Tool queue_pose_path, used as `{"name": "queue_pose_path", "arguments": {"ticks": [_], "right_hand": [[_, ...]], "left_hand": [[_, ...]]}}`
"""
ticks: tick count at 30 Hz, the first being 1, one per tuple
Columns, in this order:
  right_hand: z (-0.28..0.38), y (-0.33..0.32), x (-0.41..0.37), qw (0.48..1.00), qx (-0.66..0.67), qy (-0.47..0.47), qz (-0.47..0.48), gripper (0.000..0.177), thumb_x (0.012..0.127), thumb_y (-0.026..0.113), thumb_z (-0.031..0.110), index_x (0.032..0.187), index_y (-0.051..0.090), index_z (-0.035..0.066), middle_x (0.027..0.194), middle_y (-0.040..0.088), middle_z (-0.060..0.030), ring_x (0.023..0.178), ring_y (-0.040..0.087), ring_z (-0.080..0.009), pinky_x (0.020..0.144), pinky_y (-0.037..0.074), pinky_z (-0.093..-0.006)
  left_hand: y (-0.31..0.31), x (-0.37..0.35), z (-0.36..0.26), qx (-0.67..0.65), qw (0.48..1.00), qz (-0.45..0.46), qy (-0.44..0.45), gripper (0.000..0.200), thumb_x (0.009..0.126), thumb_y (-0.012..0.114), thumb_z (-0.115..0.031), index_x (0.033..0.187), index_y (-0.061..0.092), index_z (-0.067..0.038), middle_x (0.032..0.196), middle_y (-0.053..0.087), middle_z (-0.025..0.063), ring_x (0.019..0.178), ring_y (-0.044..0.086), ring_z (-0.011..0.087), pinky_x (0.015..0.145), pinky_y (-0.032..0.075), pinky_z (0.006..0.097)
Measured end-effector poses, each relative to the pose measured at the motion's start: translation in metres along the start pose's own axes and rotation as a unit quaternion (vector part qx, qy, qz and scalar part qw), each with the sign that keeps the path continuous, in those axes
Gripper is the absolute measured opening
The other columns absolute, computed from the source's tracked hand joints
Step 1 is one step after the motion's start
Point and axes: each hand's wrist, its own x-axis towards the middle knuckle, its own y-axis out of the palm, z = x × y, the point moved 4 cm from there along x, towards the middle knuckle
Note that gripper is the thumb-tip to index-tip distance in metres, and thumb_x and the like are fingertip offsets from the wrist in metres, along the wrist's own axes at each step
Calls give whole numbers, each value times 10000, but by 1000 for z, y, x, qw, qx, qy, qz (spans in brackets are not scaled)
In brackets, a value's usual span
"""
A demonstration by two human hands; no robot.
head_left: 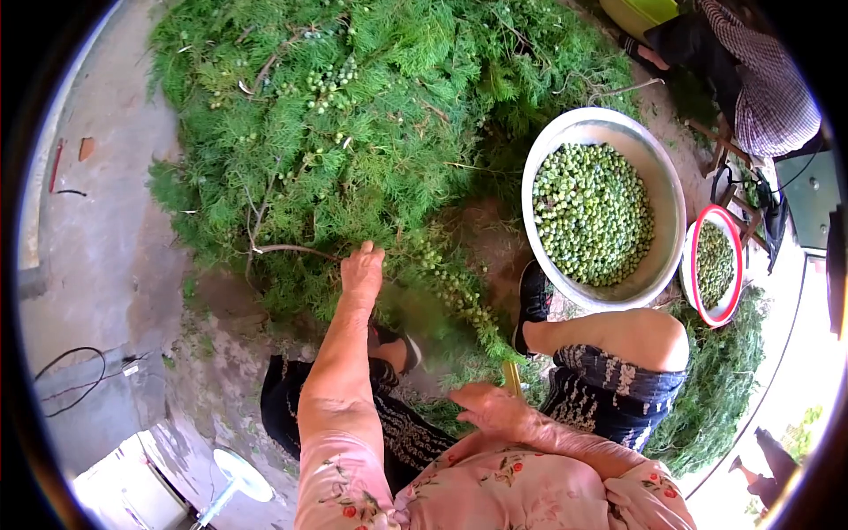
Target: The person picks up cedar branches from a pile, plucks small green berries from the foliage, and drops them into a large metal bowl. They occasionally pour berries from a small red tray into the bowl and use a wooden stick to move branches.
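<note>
The left hand (362, 269) has its grip closed around a branch (293, 247) at the near edge of the feathery green heap (353, 132); the bare woody stem lies nearly crosswise, pointing left. The right hand (495, 411) hangs over the lap, its grip's hold impossible to tell. Small round berries (592, 212) lie in a wide, smooth basin (669, 190)

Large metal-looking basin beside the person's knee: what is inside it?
The large basin holds a heap of small, round green cones or berries. They cover its floor, so nothing beneath them can be seen.
</note>
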Motion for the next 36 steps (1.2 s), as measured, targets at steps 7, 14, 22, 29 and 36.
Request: {"name": "queue_pose_path", "arguments": {"ticks": [7,14,22,29,36], "right_hand": [[-6,-21,11,985,141,64,-70,316,820,599,96,1118,540,10,972,581,-154,881,573,-266,770,458,-326],[-24,-14,12,953,239,139,-125,286,834,579,59,1110,551,-9,971,601,-114,887,566,-145,763,461,-267],[-30,-40,18,949,142,98,-264,295,798,598,117,1070,581,5,946,624,-176,824,615,-249,733,479,-315],[4,-74,23,907,203,-16,-370,302,817,580,17,1119,560,11,951,596,-78,858,564,-123,756,462,-238],[41,-70,2,930,246,-16,-274,209,789,621,25,998,628,15,809,639,-63,704,601,-144,656,478,-231]], "left_hand": [[1,16,0,174,983,5,54,104,705,621,-114,767,700,-141,1033,493,62,1002,483,217,800,414,356],[21,26,21,-235,963,-117,60,124,646,689,-98,765,697,-130,911,629,54,869,568,213,723,447,334],[-33,-34,-21,-603,794,-49,57,129,789,597,13,910,613,56,706,606,37,649,543,106,592,421,226],[-111,-127,-92,-564,820,-52,87,137,810,628,-107,928,627,-37,682,608,19,586,524,76,536,409,204],[-133,-182,-127,-623,775,-36,101,84,757,575,-70,762,597,12,622,538,1,557,461,67,533,373,219]]}}
